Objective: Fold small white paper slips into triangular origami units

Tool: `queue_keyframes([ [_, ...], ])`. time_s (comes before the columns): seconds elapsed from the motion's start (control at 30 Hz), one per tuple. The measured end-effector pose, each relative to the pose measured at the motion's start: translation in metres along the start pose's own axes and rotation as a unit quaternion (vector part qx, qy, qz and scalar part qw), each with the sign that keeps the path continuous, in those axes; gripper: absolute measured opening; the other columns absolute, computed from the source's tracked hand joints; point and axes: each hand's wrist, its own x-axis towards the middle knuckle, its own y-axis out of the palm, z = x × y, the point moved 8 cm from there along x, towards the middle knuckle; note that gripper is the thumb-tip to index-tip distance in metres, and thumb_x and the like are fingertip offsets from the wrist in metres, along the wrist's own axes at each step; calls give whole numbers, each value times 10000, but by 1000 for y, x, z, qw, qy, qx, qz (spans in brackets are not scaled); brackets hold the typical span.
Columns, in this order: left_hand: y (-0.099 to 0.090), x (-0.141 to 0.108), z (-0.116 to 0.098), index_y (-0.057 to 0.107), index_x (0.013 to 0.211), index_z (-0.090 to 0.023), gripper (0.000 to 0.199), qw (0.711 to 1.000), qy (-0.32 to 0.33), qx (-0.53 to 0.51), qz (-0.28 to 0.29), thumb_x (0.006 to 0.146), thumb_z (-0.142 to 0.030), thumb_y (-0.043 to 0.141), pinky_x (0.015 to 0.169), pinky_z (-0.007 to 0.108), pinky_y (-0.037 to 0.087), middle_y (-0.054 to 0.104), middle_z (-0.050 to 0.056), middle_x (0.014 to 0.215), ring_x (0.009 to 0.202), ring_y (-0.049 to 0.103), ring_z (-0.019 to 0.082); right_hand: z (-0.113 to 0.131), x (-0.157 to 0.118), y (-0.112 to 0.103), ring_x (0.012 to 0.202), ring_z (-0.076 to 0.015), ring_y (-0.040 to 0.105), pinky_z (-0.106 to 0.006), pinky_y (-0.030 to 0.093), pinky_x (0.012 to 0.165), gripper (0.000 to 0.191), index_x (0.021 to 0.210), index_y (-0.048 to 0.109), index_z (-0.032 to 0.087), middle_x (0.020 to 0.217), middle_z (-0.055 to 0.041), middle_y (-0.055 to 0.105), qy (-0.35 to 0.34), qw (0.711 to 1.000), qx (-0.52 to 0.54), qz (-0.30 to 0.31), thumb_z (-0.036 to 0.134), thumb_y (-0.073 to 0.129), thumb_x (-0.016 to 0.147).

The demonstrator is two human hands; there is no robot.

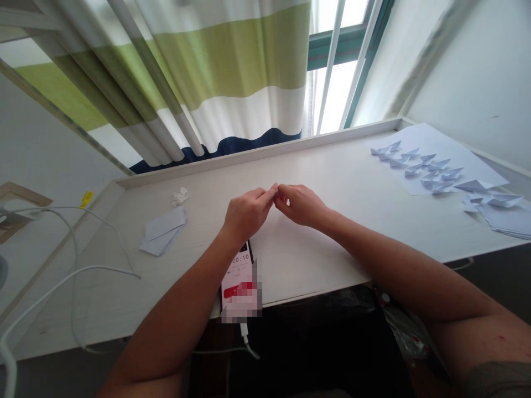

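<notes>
Left hand (248,213): fingers extended and drawn together, thumb and fingertips closed in a pinch at the meeting point with the other hand.
Right hand (302,204): fingers curled inward, the tips pinching at the same spot and touching the left fingertips.
Small pale piece (276,192): between the fingertips of both hands, almost wholly hidden by them; its shape and material cannot be told.
White desk (307,260): beneath both hands and forearms, with a raised rim beyond them.
Smartphone (236,276): nearer the body than the left hand, partly covered by the left forearm; its screen reads 20:10, and a pixelated patch hides its lower part.
Charging plug (244,330): at the phone's near end, on a white cable.
Paper slips (166,226): to the left of the left hand, overlapping in a loose pile.
Crumpled white scraps (180,197): just beyond the paper slips, left of the hands.
Folded paper figures (451,174): well to the right of the right hand and farther off, pointed and grouped, many on a white paper sheet (460,152).
Paper stack (508,221): far right of the right hand, nearer the body than the sheet, folded pieces upon it.
Striped curtain (232,61): beyond the hands, behind the desk rim, banded white, green and dark blue.
</notes>
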Motion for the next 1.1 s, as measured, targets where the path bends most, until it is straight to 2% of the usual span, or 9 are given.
queue_keyframes([
  [0.1, 3, 0, 2, 739, 1459, -260, 427, 1000, -12, 11, 11, 1108, -358, 518, 689, 292, 493, 832, 112, 1064, 862, 746, 236, 2, -1, -1, 758, -216, 678, -318, 394, 649, 176, 905, 651, 189, 937, -106, 806, 7, 1000, -12, 7, 220, 557, 1051],
  [0.23, 7, 1, 5, 788, 1367, -260, 380, 999, -31, -9, 15, 1075, -300, 548, 753, 319, 529, 857, 95, 1094, 886, 779, 257, 5, -1, 0, 774, -216, 684, -318, 376, 644, 153, 896, 656, 194, 947, -100, 809, 13, 999, -38, 17, 224, 593, 1032],
  [0.4, 8, 1, 8, 841, 1153, -246, 299, 997, -49, -62, 14, 1043, -271, 564, 732, 315, 512, 843, 61, 894, 755, 751, 232, 8, -2, 6, 803, -234, 696, -331, 353, 640, 48, 984, 680, 191, 1012, -110, 814, 5, 996, -81, 27, 215, 640, 991],
  [0.63, 2, 0, 9, 839, 1052, -200, 258, 990, -78, -112, -32, 1012, -287, 599, 675, 315, 487, 814, 66, 805, 674, 713, 208, 12, -5, 4, 823, -257, 708, -350, 323, 635, 223, 1040, 711, 158, 1048, -162, 812, 29, 991, -128, -14, 303, 550, 1094],
  [0.83, 2, -3, 15, 806, 1061, -198, 213, 965, -142, -209, -74, 990, -313, 642, 638, 300, 506, 761, -1, 662, 561, 669, 171, 26, -7, 2, 834, -264, 712, -359, 314, 647, 311, 1096, 746, 119, 967, -180, 801, -1, 980, -198, -21, 160, 439, 1113],
  [0.97, 3, -4, 17, 795, 983, -207, 160, 960, -152, -226, -68, 967, -290, 659, 656, 309, 537, 787, 11, 704, 610, 710, 185, 27, -8, 2, 828, -261, 705, -353, 292, 624, 283, 1087, 753, 130, 984, -177, 804, -18, 979, -201, -2, 207, 484, 1121],
  [1.1, 4, -4, 16, 790, 961, -206, 141, 961, -153, -223, -53, 973, -300, 685, 699, 326, 566, 797, 26, 715, 653, 742, 204, 21, -7, 6, 741, -228, 674, -345, 264, 604, 240, 1111, 740, 137, 981, -166, 801, -6, 981, -196, 15, 178, 504, 1110],
])
